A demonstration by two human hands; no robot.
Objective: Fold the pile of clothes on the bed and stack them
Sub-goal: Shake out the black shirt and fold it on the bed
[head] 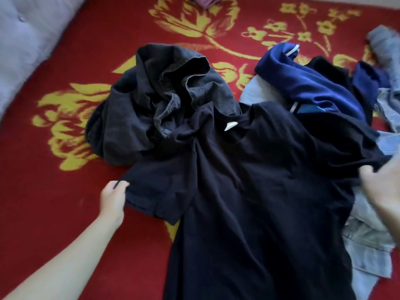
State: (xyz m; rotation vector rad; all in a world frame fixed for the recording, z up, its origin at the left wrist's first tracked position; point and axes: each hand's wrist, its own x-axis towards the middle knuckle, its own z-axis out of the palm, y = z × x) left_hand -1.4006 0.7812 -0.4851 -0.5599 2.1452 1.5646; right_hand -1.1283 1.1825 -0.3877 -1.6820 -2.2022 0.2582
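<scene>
Navy shirt point(249, 191) lay spread before us; our left hand point(113, 198) pinched its sleeve, our blurred right hand point(383, 187) gripped the other, clothes point(313, 87) crowding behind, red blanket point(43, 191) bare leftward.

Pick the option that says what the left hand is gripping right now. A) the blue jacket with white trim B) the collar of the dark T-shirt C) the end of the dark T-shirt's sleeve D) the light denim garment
C: the left hand pinches the sleeve edge of the dark T-shirt, which lies spread on the red blanket.
</scene>
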